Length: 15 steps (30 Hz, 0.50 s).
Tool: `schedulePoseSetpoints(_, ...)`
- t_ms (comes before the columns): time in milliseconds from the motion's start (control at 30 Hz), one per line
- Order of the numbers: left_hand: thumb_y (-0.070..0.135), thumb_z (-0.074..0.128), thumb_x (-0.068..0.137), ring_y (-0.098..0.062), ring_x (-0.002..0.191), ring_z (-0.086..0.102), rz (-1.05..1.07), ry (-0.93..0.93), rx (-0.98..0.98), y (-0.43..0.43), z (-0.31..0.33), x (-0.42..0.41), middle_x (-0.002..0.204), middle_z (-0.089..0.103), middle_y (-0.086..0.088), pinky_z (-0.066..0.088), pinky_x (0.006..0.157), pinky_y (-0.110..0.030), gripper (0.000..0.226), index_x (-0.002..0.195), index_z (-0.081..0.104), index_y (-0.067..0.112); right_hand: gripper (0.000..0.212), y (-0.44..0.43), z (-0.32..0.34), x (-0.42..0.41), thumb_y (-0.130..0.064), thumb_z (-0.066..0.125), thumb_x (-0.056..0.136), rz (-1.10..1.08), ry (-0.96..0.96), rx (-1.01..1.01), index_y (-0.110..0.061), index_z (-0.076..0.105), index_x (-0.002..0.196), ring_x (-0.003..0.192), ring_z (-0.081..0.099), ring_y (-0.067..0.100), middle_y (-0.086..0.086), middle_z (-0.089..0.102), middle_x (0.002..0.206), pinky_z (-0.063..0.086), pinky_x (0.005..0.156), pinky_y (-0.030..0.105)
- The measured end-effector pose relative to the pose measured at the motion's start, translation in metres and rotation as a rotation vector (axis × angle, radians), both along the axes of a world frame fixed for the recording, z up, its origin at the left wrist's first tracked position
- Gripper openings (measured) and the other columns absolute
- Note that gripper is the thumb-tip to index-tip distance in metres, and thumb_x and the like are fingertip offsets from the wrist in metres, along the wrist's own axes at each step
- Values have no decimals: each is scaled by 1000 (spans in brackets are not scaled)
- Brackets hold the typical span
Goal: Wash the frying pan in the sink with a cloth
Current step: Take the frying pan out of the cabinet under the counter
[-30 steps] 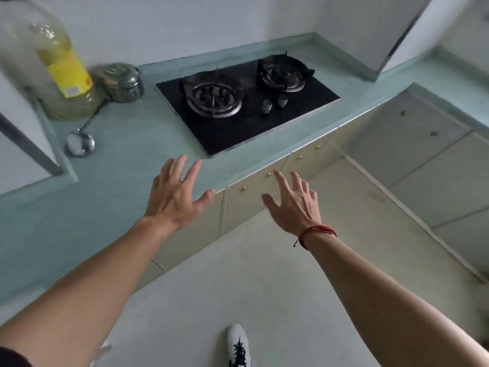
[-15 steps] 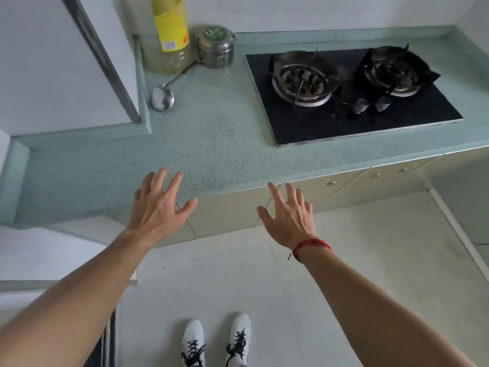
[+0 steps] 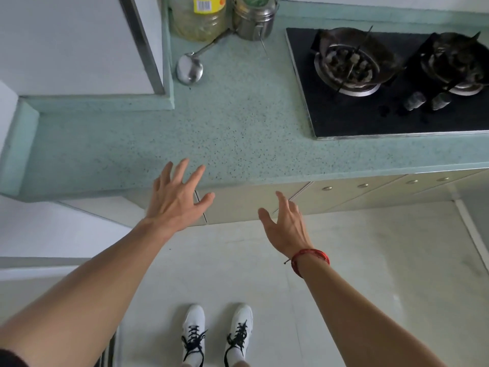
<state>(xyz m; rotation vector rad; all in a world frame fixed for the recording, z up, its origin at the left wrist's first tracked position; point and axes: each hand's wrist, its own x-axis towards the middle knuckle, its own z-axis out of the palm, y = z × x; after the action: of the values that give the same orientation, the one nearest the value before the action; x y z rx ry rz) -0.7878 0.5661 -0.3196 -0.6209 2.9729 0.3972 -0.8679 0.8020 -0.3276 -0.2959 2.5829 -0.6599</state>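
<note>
The left hand [image 3: 177, 205] and right hand [image 3: 287, 229] hang by the near edge of the green counter [image 3: 238, 133]. Each grip is spread wide, fingers apart.

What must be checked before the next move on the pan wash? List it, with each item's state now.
1. Left hand free: ok, fingers spread, holding nothing.
2. Right hand free: ok, open and holding nothing.
3. Frying pan located: not ok, none in view.
4. Sink located: not ok, only the countertop and hob show.
5. Cloth at hand: not ok, none in view.
</note>
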Motion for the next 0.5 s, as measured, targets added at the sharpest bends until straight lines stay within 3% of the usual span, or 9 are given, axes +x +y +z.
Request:
schedulePoseSetpoints(133,65,36,87,-44,141,26,-9,-8,-23,-9,-19,4,159,28,-10,27,113,-54,71,148,43,29,64,-37,-20,6,-47,49,94,-25,-161,-139,-22,27,149,131,45,23,9,47,143,37,103,35)
schedulePoseSetpoints(233,57,36,87,-45,138,30,-39,15,-38,-18,-31,9,156,32,-14,28,112,-59,67,144,49,24,59,-67,-34,7,-40,56,92,-75,-239,-244,-24,34,144,114,55,18,1,62,124,39,95,29)
schedulePoseSetpoints(333,50,44,89,-47,138,31,-58,70,-57,-19,-41,13,154,34,-16,27,111,-61,62,143,50,20,56,-91,-47,2,-23,63,87,-384,-498,-549,-22,40,138,99,65,17,-5,70,102,48,97,38)
schedulePoseSetpoints(400,49,48,90,-47,141,27,-50,96,-81,-16,-47,14,156,33,-17,24,113,-61,62,145,48,20,44,-105,-53,-2,-9,59,89,-659,-708,-837,-18,42,128,96,69,24,9,69,102,52,93,42)
schedulePoseSetpoints(500,46,51,90,-48,142,24,-44,114,-107,-14,-52,14,155,33,-19,23,113,-62,62,146,48,18,27,-122,-60,-9,0,53,87,-802,-824,-1068,-10,48,112,93,69,32,19,64,98,55,85,43)
